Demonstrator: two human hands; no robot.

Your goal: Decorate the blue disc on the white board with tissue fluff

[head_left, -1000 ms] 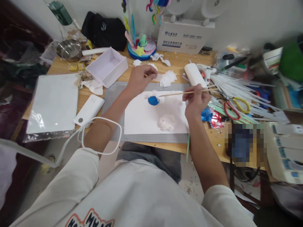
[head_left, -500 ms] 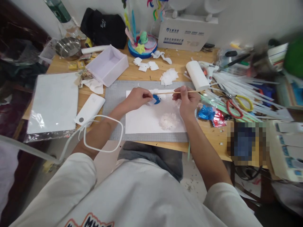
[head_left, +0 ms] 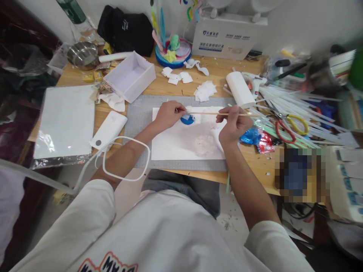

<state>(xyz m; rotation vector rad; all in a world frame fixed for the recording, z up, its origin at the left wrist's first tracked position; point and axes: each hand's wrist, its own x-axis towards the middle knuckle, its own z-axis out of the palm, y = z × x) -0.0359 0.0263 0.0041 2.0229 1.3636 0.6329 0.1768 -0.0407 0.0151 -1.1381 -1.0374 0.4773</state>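
My left hand [head_left: 171, 115] is closed in a pinch on a small thin white piece of paper [head_left: 187, 116], which partly covers a round blue thing [head_left: 187, 121]. That blue thing is on a white sheet [head_left: 172, 145]. A thin wooden stick [head_left: 210, 113] is gripped in my right hand [head_left: 235, 124], held nearly level, with its far end by my left fingertips. Whether that end touches the white piece, I cannot tell. A pale fluffy round patch [head_left: 204, 145] sits on the sheet between my hands.
Under the sheet lies a grey cutting mat [head_left: 138, 124]. Cut white squares [head_left: 204, 91] and a white roll [head_left: 240, 90] are beyond it. Scissors [head_left: 285, 130] and clear sticks lie to the right. A looped white cable [head_left: 149, 155] crosses over my left forearm.
My right hand has shifted right and slightly down with the stick. The white piece now lies across the blue thing's top, and my left hand has moved slightly right and up.
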